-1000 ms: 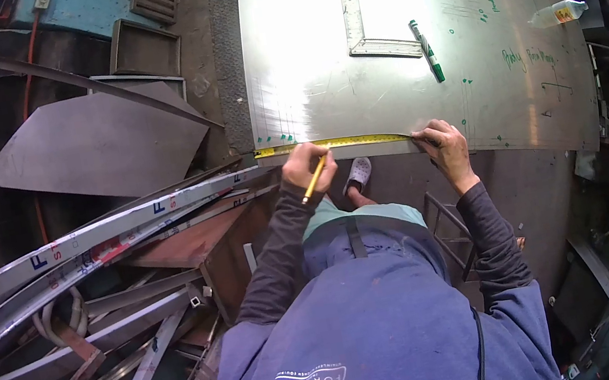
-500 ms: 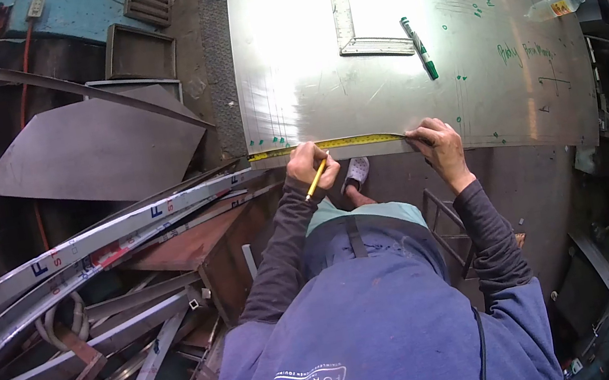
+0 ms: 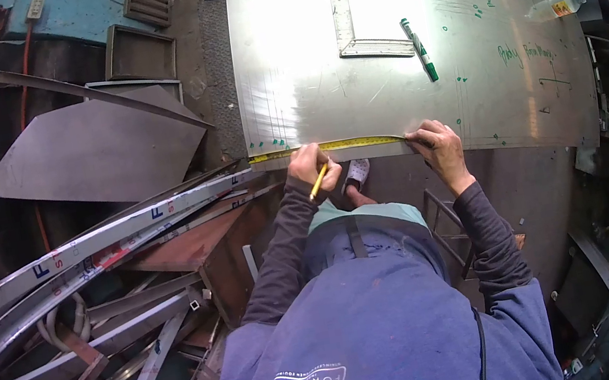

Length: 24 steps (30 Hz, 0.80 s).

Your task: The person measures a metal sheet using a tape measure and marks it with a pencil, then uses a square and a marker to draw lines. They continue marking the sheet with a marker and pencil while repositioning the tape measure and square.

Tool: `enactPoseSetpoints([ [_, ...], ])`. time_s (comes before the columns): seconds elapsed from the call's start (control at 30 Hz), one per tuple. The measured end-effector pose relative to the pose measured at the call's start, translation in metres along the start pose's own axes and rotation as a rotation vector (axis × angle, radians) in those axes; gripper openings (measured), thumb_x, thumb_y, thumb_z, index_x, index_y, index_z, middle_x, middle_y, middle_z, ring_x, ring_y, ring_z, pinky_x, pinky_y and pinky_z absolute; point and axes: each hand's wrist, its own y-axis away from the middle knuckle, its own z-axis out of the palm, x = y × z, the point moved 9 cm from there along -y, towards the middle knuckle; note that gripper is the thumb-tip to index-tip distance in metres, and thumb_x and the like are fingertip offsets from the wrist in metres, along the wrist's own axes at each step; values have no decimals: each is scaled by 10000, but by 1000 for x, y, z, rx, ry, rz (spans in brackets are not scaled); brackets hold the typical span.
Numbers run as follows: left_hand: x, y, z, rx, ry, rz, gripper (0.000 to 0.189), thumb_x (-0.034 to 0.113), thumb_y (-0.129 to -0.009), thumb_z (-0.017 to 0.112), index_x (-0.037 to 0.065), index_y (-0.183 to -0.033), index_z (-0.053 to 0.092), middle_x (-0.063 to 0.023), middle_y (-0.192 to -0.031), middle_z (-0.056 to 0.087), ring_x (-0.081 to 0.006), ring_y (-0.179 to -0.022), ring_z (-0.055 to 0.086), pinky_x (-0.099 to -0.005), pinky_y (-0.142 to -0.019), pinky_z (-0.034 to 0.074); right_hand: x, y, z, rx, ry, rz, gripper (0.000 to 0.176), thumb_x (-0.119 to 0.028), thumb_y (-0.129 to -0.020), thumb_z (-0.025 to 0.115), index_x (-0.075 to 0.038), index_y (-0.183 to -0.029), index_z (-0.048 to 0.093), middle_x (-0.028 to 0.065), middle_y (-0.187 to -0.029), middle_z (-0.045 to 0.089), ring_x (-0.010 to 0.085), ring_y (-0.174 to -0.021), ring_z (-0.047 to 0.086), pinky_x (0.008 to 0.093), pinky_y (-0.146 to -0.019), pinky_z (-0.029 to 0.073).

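Note:
A yellow tape measure (image 3: 361, 142) lies along the near edge of a shiny metal sheet (image 3: 378, 101). My left hand (image 3: 311, 166) is closed around a yellow pencil (image 3: 319, 181) and rests at the tape, left of its middle. My right hand (image 3: 438, 145) pinches the tape's right end at the sheet's edge. Farther up the sheet lie a metal square (image 3: 342, 14) and a green marker (image 3: 420, 50). Green marks and handwriting show on the sheet, some of them near its left corner.
A plastic bottle (image 3: 556, 7) lies on the sheet's right side. Long film-covered metal strips (image 3: 104, 241) and a brown box (image 3: 201, 247) are at the left. A grey metal plate (image 3: 93, 153) lies behind them. A shoe (image 3: 357, 172) shows below the sheet's edge.
The tape has shifted very slightly at the sheet's edge. The pencil in my left hand has tilted a little. My right hand is nearly unchanged.

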Motion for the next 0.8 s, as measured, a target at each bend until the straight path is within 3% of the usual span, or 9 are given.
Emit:
enactPoseSetpoints([
  [0.07,-4,-4,8,-209,-9,-82,219,45,-667,704,53,-726,493,-106,-647,523,-306,-595,573,-382,-589,478,-2,0,-3,14,-6,-22,97,-161,-792,756,-117,-874,730,23,-849,638,226,-838,628,357,-720,474],
  [0.27,-10,2,5,28,45,-40,208,71,-655,688,62,-703,485,-92,-624,514,-293,-559,553,-363,-558,449,2,3,1,-9,3,-4,112,-158,-784,757,-126,-889,732,20,-864,640,227,-856,627,360,-720,474],
  [0.37,0,-2,6,-122,-15,-33,209,73,-651,692,64,-693,488,-82,-622,519,-281,-548,552,-350,-550,443,0,2,1,-6,8,-1,114,-159,-783,758,-127,-889,733,21,-866,639,226,-857,626,360,-722,474],
  [0.47,-4,-6,5,-150,45,-100,210,72,-655,696,64,-692,489,-80,-618,518,-277,-543,555,-350,-555,449,-1,1,-1,-2,7,-10,114,-165,-785,759,-127,-889,733,20,-861,636,224,-848,625,357,-720,473],
  [0.8,10,-1,13,-31,115,-40,182,36,-699,705,49,-745,529,-111,-679,553,-298,-610,589,-366,-581,489,0,2,-1,10,-5,-14,92,-172,-798,755,-120,-869,731,21,-833,629,222,-826,621,356,-704,464],
])
